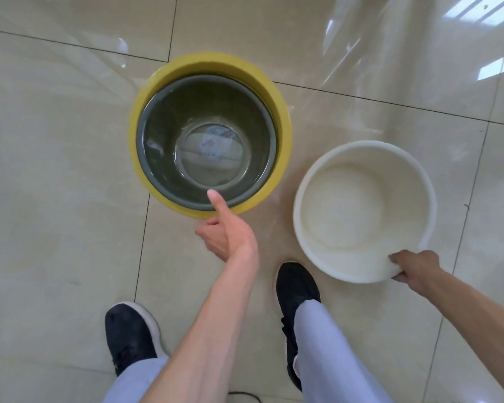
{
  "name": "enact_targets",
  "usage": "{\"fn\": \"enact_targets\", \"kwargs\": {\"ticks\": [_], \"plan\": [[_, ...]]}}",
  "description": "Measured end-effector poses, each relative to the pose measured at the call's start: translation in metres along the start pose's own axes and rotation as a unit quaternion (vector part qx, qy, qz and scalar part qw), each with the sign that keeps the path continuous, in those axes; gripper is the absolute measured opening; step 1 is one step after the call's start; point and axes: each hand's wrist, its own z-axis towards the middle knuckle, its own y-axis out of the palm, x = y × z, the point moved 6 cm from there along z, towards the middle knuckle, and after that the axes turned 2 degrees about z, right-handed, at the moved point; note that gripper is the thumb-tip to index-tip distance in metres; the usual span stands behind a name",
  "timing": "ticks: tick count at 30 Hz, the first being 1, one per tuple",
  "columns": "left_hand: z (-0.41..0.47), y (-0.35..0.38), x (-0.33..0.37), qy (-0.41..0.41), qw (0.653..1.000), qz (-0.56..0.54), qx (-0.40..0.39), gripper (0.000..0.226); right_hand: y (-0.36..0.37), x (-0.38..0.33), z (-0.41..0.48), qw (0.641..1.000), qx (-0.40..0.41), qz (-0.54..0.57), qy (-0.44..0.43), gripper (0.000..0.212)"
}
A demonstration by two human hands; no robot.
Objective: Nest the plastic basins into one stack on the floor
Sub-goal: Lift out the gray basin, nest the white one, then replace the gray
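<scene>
Black shoes (134,335) and pale trouser legs (332,353) stand on the glossy tiled floor (56,170) at the bottom of the view, with both bare forearms reaching out above them. Just beyond, the right hand (416,270) pinches the near rim of the white basin (361,210), thumb inside and fingers outside, while the left hand (224,231) hangs loosely unclenched, thumb raised against the near edge of the stack and holding nothing. Farther off, the grey basin (207,146) sits nested inside the yellow basin (277,100), just left of the white one.
</scene>
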Motion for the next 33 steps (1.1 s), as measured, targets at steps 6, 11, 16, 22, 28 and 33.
{"fn": "enact_targets", "kwargs": {"ticks": [6,11,16,22,28,33], "plan": [[0.053,-0.023,0.045,0.099,0.989,0.110,0.009,0.037,-0.024,-0.001,-0.035,0.998,0.003,0.064,-0.027,0.045],[0.055,-0.037,0.087,0.182,0.974,0.130,-0.032,0.032,-0.058,-0.040,-0.076,0.991,-0.001,0.097,-0.092,0.040],[0.052,-0.075,0.123,0.178,0.979,0.033,-0.093,0.030,-0.054,-0.092,-0.122,0.980,-0.058,0.115,-0.154,0.022],[0.049,-0.161,0.184,0.228,0.958,-0.145,-0.092,0.018,0.008,-0.157,-0.182,0.958,-0.134,0.066,-0.244,0.035],[0.070,-0.213,0.210,0.241,0.940,-0.228,-0.074,0.023,0.103,-0.188,-0.223,0.935,-0.140,-0.030,-0.324,0.029],[0.077,-0.211,0.203,0.223,0.939,-0.253,-0.073,0.024,0.153,-0.197,-0.249,0.913,-0.100,-0.100,-0.384,0.031]]}}
